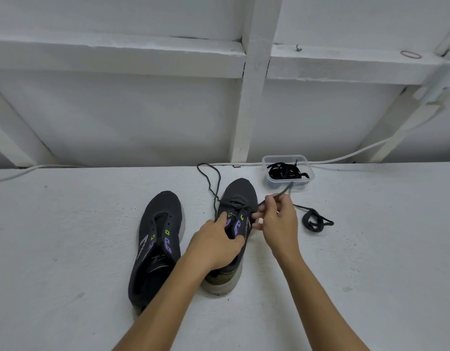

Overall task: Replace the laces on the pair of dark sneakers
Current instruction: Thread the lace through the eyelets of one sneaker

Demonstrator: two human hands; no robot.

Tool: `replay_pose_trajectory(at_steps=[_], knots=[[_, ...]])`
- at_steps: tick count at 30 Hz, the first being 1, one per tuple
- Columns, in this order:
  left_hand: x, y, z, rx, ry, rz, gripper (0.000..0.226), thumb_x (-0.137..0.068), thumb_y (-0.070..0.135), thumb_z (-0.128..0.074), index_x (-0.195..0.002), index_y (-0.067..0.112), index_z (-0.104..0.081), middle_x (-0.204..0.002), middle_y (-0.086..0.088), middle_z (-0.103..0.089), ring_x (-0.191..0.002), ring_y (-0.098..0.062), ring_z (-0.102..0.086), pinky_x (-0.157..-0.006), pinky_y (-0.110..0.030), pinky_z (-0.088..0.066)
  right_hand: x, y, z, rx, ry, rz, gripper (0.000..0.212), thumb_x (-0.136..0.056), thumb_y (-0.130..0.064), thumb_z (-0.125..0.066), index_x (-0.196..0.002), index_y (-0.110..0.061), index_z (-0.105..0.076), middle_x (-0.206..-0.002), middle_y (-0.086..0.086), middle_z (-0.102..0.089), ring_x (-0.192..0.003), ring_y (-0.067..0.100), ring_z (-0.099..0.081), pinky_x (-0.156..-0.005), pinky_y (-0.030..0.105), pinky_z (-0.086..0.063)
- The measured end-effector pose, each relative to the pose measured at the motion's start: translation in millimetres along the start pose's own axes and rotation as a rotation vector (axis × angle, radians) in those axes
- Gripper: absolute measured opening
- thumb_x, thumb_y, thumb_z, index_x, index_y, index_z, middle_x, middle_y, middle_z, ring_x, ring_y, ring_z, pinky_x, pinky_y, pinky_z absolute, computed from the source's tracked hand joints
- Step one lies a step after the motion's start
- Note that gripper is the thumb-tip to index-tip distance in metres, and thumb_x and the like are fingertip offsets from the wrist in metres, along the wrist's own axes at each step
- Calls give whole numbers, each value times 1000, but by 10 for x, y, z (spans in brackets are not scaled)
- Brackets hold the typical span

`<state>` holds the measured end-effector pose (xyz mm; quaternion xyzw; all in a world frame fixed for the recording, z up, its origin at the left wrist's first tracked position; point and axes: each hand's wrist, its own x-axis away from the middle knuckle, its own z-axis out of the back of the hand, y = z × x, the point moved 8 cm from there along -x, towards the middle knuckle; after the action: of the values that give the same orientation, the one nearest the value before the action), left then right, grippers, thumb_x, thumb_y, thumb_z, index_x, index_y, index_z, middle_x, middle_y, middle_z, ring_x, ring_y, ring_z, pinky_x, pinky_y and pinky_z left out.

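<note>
Lacing step, right-hand sneaker (238,211) on the counter (67,249): left hand (213,244) grips its tongue, right hand (274,221) pinches the lace (282,192) beside its eyelets. Unlaced sneaker (158,239) lies left of it. Next move likely calls for threading the lace tip through the next eyelet.

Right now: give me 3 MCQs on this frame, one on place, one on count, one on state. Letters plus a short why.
1. Where is the clear plastic tub?
A. left of both sneakers
B. beyond the right sneaker, by the wall
C. in the lap

2. How many sneakers have no lace threaded?
A. none
B. one
C. two

3. What is the right hand doing?
A. pinching the lace end
B. lying flat
C. lifting the tub

Key: B, it sits past the toe near the wall; B, the left sneaker shows bare eyelets; A, fingers close on the lace while the left hand steadies the shoe.
</note>
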<state>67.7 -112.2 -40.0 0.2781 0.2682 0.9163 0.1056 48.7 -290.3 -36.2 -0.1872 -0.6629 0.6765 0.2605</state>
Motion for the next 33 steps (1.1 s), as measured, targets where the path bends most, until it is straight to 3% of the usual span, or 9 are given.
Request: replay_pose_trajectory(at_steps=[5, 7, 12, 15, 19, 20, 23, 27, 33], knots=[[-17, -6, 6, -10, 5, -1, 82, -92, 57, -48, -160, 30, -12, -153, -5, -39, -136, -29, -42, -107, -39, -39, 108, 111, -215, 361, -330, 53, 8, -91, -29, -72, -85, -23, -72, -83, -5, -71, -78, 18, -67, -73, 43, -62], [-22, -8, 7, -11, 1, 2, 83, -92, 58, -48, -160, 31, -11, -153, -5, -38, -136, -29, -41, -108, -40, -39, 96, 83, -217, 410, -343, 95, 10, -91, -24, -72, -82, -24, -70, -85, -3, -69, -77, 21, -66, -75, 47, -60], [-25, -1, -2, -7, -2, 0, 83, -92, 59, -48, -160, 30, -11, -156, -3, -36, -139, -27, -39, -109, -39, -37, 81, 80, -180, 346, -266, 46, 18, -104, -31, -50, -86, -27, -49, -77, 3, -65, -73, 29, -66, -73, 58, -58], [-16, 9, -3, -6, -1, -1, 82, -92, 58, -48, -160, 30, -11, -155, -3, -36, -138, -27, -39, -108, -38, -37, 131, 31, -200, 377, -251, 136, 19, -105, -27, -48, -87, -25, -47, -74, 3, -63, -73, 31, -64, -70, 52, -57], [-20, -2, 8, -2, -4, -2, 81, -93, 56, -48, -160, 30, -11, -152, -4, -40, -135, -27, -43, -108, -40, -40, 171, -36, -288, 456, -332, 261, 20, -103, -17, -52, -84, -22, -50, -69, -7, -57, -61, 5, -49, -60, 19, -43], [-23, 0, 11, -3, -6, 0, 81, -93, 55, -48, -160, 30, -11, -152, -4, -40, -136, -27, -42, -109, -40, -40, 154, -25, -292, 469, -349, 250, 19, -103, -17, -53, -84, -21, -52, -71, -7, -58, -63, 4, -50, -61, 19, -43], [-18, 15, 11, -10, -2, 3, 80, -93, 56, -47, -160, 30, -11, -153, -4, -38, -136, -27, -41, -108, -38, -39, 107, -7, -245, 415, -335, 190, 16, -105, -19, -51, -88, -18, -53, -77, 7, -64, -67, 19, -58, -66, 36, -52], [-12, 22, 3, -12, 0, 2, 80, -94, 54, -48, -160, 29, -11, -151, -4, -40, -134, -27, -43, -106, -38, -39, 138, -79, -238, 374, -272, 278, 17, -102, -11, -54, -87, -19, -53, -72, 0, -62, -61, 8, -55, -57, 21, -45], [-16, 2, 9, 5, -11, 8, 83, -92, 55, -50, -161, 29, -11, -155, -4, -37, -138, -27, -40, -109, -39, -39, 93, 52, -240, 331, -302, 143, 8, -92, -16, -68, -91, -24, -67, -83, -7, -69, -73, 0, -61, -68, 14, -48]])
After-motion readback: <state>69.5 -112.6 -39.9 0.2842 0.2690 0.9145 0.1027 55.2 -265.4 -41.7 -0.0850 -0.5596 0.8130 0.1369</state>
